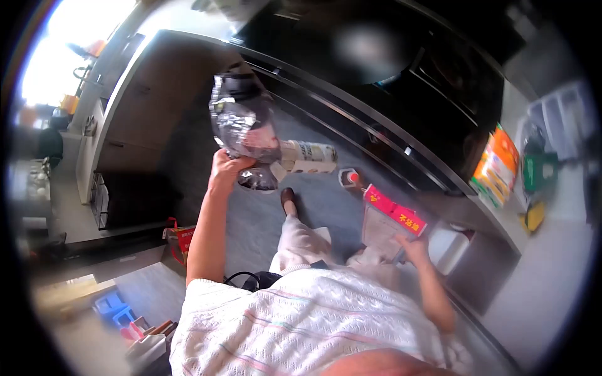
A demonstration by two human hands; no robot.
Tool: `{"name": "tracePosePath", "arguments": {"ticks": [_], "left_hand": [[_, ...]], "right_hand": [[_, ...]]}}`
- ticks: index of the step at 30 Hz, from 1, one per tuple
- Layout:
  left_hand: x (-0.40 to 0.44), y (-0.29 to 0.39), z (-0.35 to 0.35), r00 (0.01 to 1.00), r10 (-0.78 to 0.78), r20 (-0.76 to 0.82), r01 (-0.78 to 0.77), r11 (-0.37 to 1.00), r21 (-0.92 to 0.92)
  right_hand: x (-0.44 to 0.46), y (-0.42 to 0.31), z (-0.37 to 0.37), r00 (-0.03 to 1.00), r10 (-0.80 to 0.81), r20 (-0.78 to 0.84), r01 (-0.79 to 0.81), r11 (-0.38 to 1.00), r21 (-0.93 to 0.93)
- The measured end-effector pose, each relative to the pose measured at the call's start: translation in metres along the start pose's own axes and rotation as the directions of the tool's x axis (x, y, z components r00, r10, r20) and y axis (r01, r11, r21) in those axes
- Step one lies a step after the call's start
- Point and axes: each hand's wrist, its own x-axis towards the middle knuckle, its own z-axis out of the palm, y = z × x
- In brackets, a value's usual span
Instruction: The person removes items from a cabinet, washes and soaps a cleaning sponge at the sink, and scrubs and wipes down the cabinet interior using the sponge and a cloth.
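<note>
My left hand (227,170) is closed around the lower part of a crinkled, shiny silver plastic bag (246,119), held up over the floor. Beside the bag is a pale, roughly cylindrical pack with printed labels (308,156); whether my left hand also holds it, I cannot tell. My right hand (412,249) grips the edge of a flat see-through packet (379,229) with a red and pink printed header (395,210). Just beyond that packet, low down, is a container with a red cap (351,178).
A dark counter with a glossy black top (433,81) runs along the front. An orange and white package (497,164) and a green item (540,169) lie on the right-hand surface. A red bag (182,239) stands at left. Blue plastic items (113,307) are at lower left.
</note>
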Motion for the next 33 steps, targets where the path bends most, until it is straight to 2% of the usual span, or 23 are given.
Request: {"name": "tracePosePath", "arguments": {"ticks": [1,3,5,8,9,10,12,14,18,22,23,26,27,30,31,33], "left_hand": [[0.006,0.015,-0.029,0.999,0.04,-0.022,-0.042,0.994,-0.099],[0.026,0.031,-0.086,0.987,0.117,-0.105,-0.131,0.983,-0.129],[0.048,0.041,-0.153,0.977,0.126,-0.172,-0.156,0.972,-0.175],[0.071,0.065,-0.209,0.951,0.133,-0.279,-0.21,0.941,-0.266],[0.081,0.073,-0.233,0.937,0.151,-0.314,-0.241,0.931,-0.272],[0.091,0.075,-0.254,0.924,0.159,-0.348,-0.265,0.922,-0.283],[0.117,0.073,-0.301,0.901,0.125,-0.415,-0.263,0.918,-0.295],[0.137,0.077,-0.318,0.855,0.067,-0.515,-0.271,0.904,-0.332],[0.203,0.092,-0.358,0.792,0.048,-0.608,-0.299,0.899,-0.319],[0.252,0.124,-0.387,0.794,0.113,-0.598,-0.442,0.783,-0.439],[0.255,0.13,-0.393,0.795,0.108,-0.597,-0.446,0.772,-0.454],[0.305,0.147,-0.427,0.771,0.156,-0.618,-0.488,0.768,-0.414],[0.322,0.152,-0.436,0.757,0.171,-0.631,-0.501,0.771,-0.392],[0.372,0.167,-0.455,0.784,0.092,-0.614,-0.475,0.726,-0.498],[0.393,0.175,-0.459,0.818,0.127,-0.561,-0.489,0.667,-0.562],[0.439,0.196,-0.464,0.817,0.045,-0.575,-0.42,0.729,-0.54]], "right_hand": [[0.005,-0.032,0.02,0.999,-0.049,0.008,0.048,0.999,0.009],[0.025,-0.082,0.057,0.996,-0.032,0.088,0.019,0.989,0.144],[0.041,-0.136,0.098,0.974,-0.213,0.08,0.205,0.974,0.1],[0.067,-0.214,0.14,0.966,-0.109,0.235,0.065,0.98,0.188],[0.074,-0.244,0.158,0.958,-0.099,0.27,0.06,0.987,0.149],[0.078,-0.27,0.172,0.94,-0.178,0.29,0.127,0.975,0.183],[0.087,-0.321,0.202,0.888,-0.325,0.326,0.252,0.936,0.248],[0.107,-0.344,0.217,0.816,-0.4,0.417,0.31,0.912,0.268],[0.151,-0.408,0.258,0.616,-0.656,0.436,0.518,0.754,0.404],[0.187,-0.472,0.294,0.547,-0.68,0.489,0.444,0.731,0.519],[0.192,-0.479,0.301,0.518,-0.71,0.478,0.383,0.692,0.612],[0.222,-0.522,0.33,0.43,-0.738,0.521,0.501,0.675,0.542],[0.226,-0.539,0.335,0.425,-0.729,0.537,0.593,0.673,0.443],[0.237,-0.568,0.356,0.314,-0.836,0.45,0.848,0.46,0.263],[0.235,-0.578,0.365,0.383,-0.826,0.413,0.758,0.537,0.371],[0.249,-0.586,0.381,0.432,-0.777,0.458,0.776,0.579,0.25]]}}
